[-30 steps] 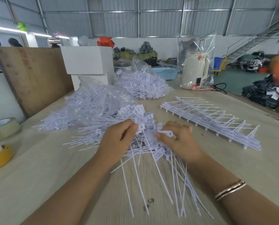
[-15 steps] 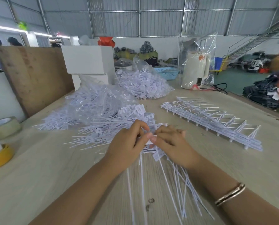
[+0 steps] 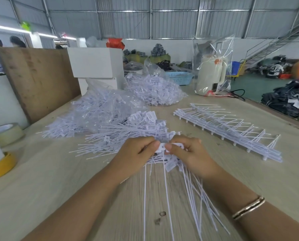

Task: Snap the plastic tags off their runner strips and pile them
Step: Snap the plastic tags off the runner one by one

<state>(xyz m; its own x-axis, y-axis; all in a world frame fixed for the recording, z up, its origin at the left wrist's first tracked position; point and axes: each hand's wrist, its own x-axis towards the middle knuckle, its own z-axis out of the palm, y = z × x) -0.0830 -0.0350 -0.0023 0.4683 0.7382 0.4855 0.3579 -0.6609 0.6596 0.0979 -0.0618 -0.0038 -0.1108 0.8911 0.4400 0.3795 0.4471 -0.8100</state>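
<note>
My left hand [image 3: 136, 153] and my right hand [image 3: 190, 153] meet at the table's middle, thumbs pinching the white heads of a strip of plastic tags [image 3: 162, 147]. The strip's long thin tails [image 3: 185, 193] fan down toward me across the table. Behind my hands lies a loose pile of separated white tags [image 3: 128, 129]. A stack of bare runner strips [image 3: 228, 129] lies to the right, clear of both hands.
Two clear bags full of tags, one [image 3: 100, 108] at the left and one [image 3: 154, 91] farther back. Tape rolls [image 3: 4, 134] and a yellow dispenser [image 3: 1, 166] sit at the left edge. A wooden board [image 3: 37, 80], white boxes [image 3: 96, 63] and a bagged kettle [image 3: 211, 75] stand behind.
My hands came together from a spread grip and now pinch the same tag strip thumb to thumb. The tails swung to hang straighter toward me.
</note>
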